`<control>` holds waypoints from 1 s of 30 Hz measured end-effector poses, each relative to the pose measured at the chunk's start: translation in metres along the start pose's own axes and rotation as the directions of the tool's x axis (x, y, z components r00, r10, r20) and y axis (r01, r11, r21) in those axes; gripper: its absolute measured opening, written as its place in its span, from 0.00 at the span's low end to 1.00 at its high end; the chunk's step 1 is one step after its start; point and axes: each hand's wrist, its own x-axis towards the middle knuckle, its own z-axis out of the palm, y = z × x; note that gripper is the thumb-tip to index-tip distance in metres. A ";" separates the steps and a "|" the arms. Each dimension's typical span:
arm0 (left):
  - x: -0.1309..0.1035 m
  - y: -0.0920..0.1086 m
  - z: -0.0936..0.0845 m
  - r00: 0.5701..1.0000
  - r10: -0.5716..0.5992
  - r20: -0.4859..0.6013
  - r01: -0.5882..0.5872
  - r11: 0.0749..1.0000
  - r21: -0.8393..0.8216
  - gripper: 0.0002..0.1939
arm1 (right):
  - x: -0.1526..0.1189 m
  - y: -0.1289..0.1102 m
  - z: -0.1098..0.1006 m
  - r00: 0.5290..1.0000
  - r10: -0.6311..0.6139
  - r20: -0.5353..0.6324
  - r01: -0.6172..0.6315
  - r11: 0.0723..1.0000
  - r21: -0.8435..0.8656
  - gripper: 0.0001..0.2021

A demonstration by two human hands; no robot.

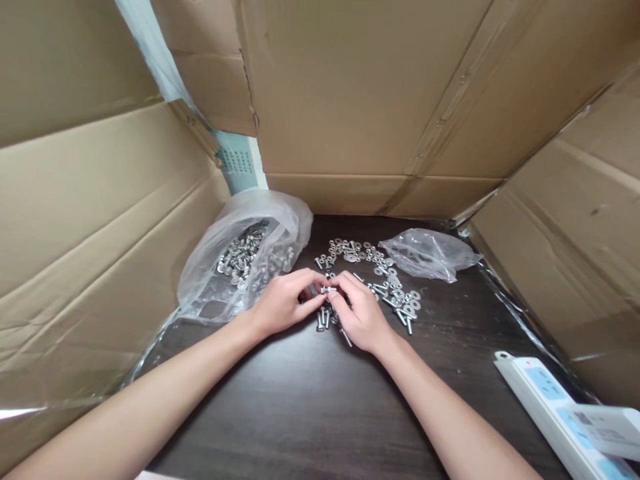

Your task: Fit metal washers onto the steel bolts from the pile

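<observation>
Between the fingertips of both hands is a small silver bolt (327, 289), held roughly level just above the table. My left hand (284, 303) pinches its left end, and my right hand (361, 313) has thumb and forefinger closed at the other end. Whether a nut or washer sits on the shank is too small to tell. Several loose bolts (323, 320) lie right below the fingers, partly hidden by the right hand. Beyond and to the right spread loose washers (413, 303), with more bolts and nuts among them.
An open plastic bag (295, 213) full of assembled-looking fasteners (243, 257) stands at the left. A flattened clear bag (430, 253) lies at the back right. Cardboard walls (350, 100) enclose the dark table (280, 413). At the right front is a white power strip (545, 400).
</observation>
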 end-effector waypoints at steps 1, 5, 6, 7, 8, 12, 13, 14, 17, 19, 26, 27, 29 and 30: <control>0.000 0.000 0.000 1.000 -0.002 0.002 0.002 1.000 -0.001 0.06 | 0.000 0.000 0.000 1.000 0.000 0.000 0.000 1.000 0.001 0.06; 0.000 0.000 0.000 1.000 -0.010 0.002 0.010 1.000 -0.003 0.06 | 0.000 0.001 0.000 1.000 -0.001 0.002 0.001 1.000 -0.001 0.06; 0.000 0.000 0.000 1.000 -0.008 0.000 0.008 1.000 -0.003 0.06 | 0.000 0.001 0.000 1.000 -0.002 0.002 0.002 1.000 -0.002 0.07; 0.000 0.000 0.000 1.000 -0.005 -0.001 0.005 1.000 -0.005 0.06 | 0.000 0.001 0.000 1.000 -0.003 0.002 0.003 1.000 -0.002 0.07; 0.000 0.001 0.000 1.000 -0.001 -0.001 0.001 1.000 -0.007 0.06 | 0.000 0.001 0.000 1.000 -0.004 0.001 0.004 1.000 -0.001 0.07; 0.000 0.002 0.000 1.000 0.008 -0.008 -0.008 1.000 -0.011 0.06 | 0.000 0.003 0.001 1.000 -0.010 0.000 0.010 1.000 0.004 0.08; 0.000 0.002 0.000 1.000 0.009 -0.010 -0.009 1.000 -0.010 0.07 | 0.000 0.003 0.002 1.000 -0.011 0.000 0.011 1.000 0.004 0.09; 0.000 0.002 0.000 1.000 0.010 -0.011 -0.010 1.000 -0.010 0.07 | 0.000 0.003 0.002 1.000 -0.012 0.000 0.012 1.000 0.003 0.09; 0.000 0.002 0.000 1.000 0.013 -0.013 -0.013 1.000 -0.007 0.06 | 0.000 0.003 0.002 1.000 -0.017 0.001 0.017 1.000 -0.001 0.10; 0.000 0.001 0.000 1.000 0.015 -0.015 -0.015 1.000 -0.008 0.06 | 0.000 0.004 0.002 1.000 -0.019 0.002 0.019 1.000 -0.004 0.10; 0.000 0.001 0.000 1.000 0.016 -0.010 -0.016 1.000 -0.009 0.05 | 0.000 0.003 0.002 1.000 -0.015 0.004 0.015 1.000 -0.001 0.10; 0.000 0.001 0.000 1.000 0.014 -0.009 -0.014 1.000 -0.009 0.06 | 0.000 0.003 0.002 1.000 -0.012 0.006 0.012 1.000 0.002 0.10; 0.000 0.001 0.000 1.000 0.011 -0.009 -0.011 1.000 -0.009 0.06 | 0.000 0.003 0.001 1.000 -0.007 0.010 0.007 1.000 0.009 0.10; 0.000 0.001 0.000 1.000 0.009 -0.008 -0.010 1.000 -0.009 0.06 | 0.000 0.002 0.001 1.000 -0.006 0.011 0.006 1.000 0.011 0.09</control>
